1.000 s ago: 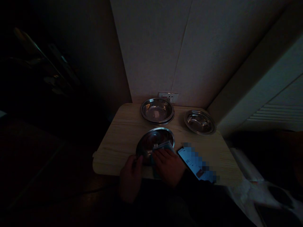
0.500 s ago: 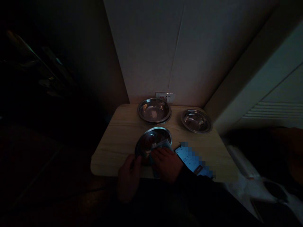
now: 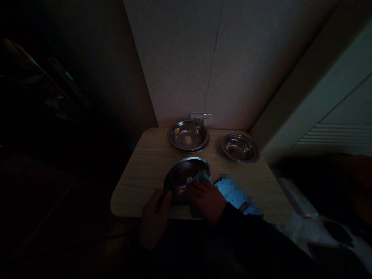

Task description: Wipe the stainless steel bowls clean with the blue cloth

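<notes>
A shiny metal bowl (image 3: 177,174) is tilted up at the front of the small wooden table. My left hand (image 3: 155,217) pinches its near left rim between thumb and fingers. My right hand (image 3: 206,199) is closed on a bluish cloth (image 3: 200,178), which it presses against the bowl's right inner side. Part of the cloth hangs below that hand, near the table's front edge. Dim light hides the fingertips of my right hand and the bowl's underside.
Stacked metal bowls (image 3: 188,135) stand at the back of the table (image 3: 136,174), below a wall socket (image 3: 200,117). More nested bowls (image 3: 240,148) sit back right. A lit phone (image 3: 232,195) lies right of my right hand. A wall rises behind.
My left hand and the bowl's left rim have shifted slightly left and down. The right hand stays on the cloth with little movement. The view has shifted slightly.
</notes>
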The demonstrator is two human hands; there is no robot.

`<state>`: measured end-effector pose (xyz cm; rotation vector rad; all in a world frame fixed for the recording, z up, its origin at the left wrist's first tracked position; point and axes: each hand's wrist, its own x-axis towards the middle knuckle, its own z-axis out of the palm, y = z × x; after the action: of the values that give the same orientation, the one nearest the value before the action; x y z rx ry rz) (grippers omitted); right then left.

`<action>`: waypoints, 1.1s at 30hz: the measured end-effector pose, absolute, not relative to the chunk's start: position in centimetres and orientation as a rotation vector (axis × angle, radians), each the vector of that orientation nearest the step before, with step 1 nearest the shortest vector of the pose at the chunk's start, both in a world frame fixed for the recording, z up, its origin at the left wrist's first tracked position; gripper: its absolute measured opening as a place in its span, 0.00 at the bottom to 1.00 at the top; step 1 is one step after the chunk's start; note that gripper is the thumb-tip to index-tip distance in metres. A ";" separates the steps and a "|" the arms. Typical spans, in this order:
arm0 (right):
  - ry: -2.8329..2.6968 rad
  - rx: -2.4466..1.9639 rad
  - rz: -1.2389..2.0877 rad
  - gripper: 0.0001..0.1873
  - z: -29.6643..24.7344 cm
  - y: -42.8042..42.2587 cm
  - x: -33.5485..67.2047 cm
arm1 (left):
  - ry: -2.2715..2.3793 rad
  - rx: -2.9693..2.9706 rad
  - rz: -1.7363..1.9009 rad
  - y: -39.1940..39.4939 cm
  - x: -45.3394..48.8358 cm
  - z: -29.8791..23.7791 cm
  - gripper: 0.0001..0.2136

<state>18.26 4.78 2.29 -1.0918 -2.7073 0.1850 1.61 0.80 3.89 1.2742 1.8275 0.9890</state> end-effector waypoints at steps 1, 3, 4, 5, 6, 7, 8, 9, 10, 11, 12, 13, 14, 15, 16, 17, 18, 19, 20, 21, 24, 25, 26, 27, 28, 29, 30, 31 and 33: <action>-2.674 -1.095 0.222 0.15 2.2 4.6 17.7 | 1.830 1.269 0.993 0.9 1.6 3.9 0.13; -2.580 -1.075 0.309 0.17 1.8 4.1 16.3 | 1.852 1.265 0.993 0.9 1.4 3.9 0.14; -2.532 -1.062 0.340 0.19 1.6 3.9 15.6 | 1.867 1.268 0.990 0.9 1.3 3.9 0.14; -2.499 -1.047 0.356 0.20 1.4 3.7 15.2 | 1.881 1.273 0.984 0.9 1.2 3.9 0.14; -2.485 -1.037 0.355 0.20 1.3 3.6 15.1 | 1.893 1.279 0.977 0.8 1.1 4.0 0.14; -2.491 -1.033 0.341 0.20 1.2 3.6 15.3 | 1.899 1.285 0.969 0.7 1.1 4.0 0.14; -2.516 -1.028 0.316 0.20 1.1 3.7 15.8 | 1.902 1.288 0.962 0.7 1.0 4.1 0.14; -2.554 -1.019 0.284 0.18 1.2 3.9 16.5 | 1.901 1.287 0.954 0.6 1.0 4.1 0.14; -2.598 -1.009 0.249 0.18 1.2 4.1 17.4 | 1.896 1.282 0.946 0.6 1.1 4.2 0.14; -2.637 -0.993 0.217 0.17 1.3 4.3 18.3 | 1.887 1.273 0.940 0.6 1.2 4.3 0.14; -2.664 -0.985 0.193 0.16 1.4 4.5 19.0 | 1.875 1.262 0.940 0.6 1.3 4.4 0.14; -2.681 -0.974 0.185 0.16 1.5 4.6 19.5 | 1.866 1.249 0.946 0.7 1.4 4.4 0.14; -2.683 -0.962 0.195 0.15 1.5 4.6 19.6 | 1.861 1.237 0.956 0.7 1.6 4.4 0.14; -2.663 -0.959 0.223 0.16 1.5 4.5 19.4 | 1.861 1.228 0.969 0.8 1.7 4.4 0.14; -2.628 -0.960 0.269 0.17 1.5 4.4 18.9 | 1.863 1.222 0.978 0.8 1.7 4.4 0.15; -2.584 -0.960 0.325 0.18 1.5 4.2 18.1 | 1.866 1.219 0.983 0.9 1.8 4.3 0.15; -2.529 -0.964 0.380 0.19 1.6 4.0 17.2 | 1.871 1.218 0.982 0.9 1.7 4.3 0.15; -2.481 -0.967 0.427 0.20 1.6 3.8 16.3 | 1.876 1.216 0.979 0.9 1.6 4.2 0.15; -2.442 -0.972 0.462 0.20 1.6 3.6 15.6 | 1.879 1.214 0.978 0.9 1.5 4.2 0.15; -2.427 -0.972 0.484 0.21 1.7 3.5 15.0 | 1.878 1.213 0.979 0.9 1.3 4.1 0.15; -2.506 -0.961 0.432 0.20 1.5 3.7 15.3 | 1.873 1.227 0.989 0.9 0.8 4.2 0.15; -2.558 -0.958 0.378 0.19 1.5 3.8 16.0 | 1.873 1.233 0.989 1.0 0.7 4.2 0.15; -2.605 -0.955 0.309 0.18 1.4 4.0 16.9 | 1.874 1.240 0.982 1.0 0.6 4.3 0.15; -2.644 -0.953 0.236 0.17 1.5 4.2 17.8 | 1.876 1.251 0.971 1.1 0.6 4.4 0.15; -2.681 -0.945 0.177 0.15 1.6 4.4 18.7 | 1.874 1.267 0.957 1.2 0.6 4.5 0.15; -2.710 -0.944 0.133 0.15 1.8 4.6 19.4 | 1.865 1.285 0.940 1.4 0.7 4.7 0.15; -2.737 -0.947 0.111 0.15 2.1 4.7 19.8 | 1.849 1.308 0.924 1.5 0.7 4.9 0.15; -2.764 -0.953 0.116 0.14 2.5 4.8 20.0 | 1.830 1.328 0.912 1.7 0.7 5.0 0.15; -2.795 -0.960 0.206 0.15 3.1 4.9 19.6 | 1.794 1.353 0.900 2.0 0.6 5.3 0.15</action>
<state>19.61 4.95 3.14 -0.9599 -2.7951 0.2065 0.64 2.04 5.32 1.3530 1.7939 0.9000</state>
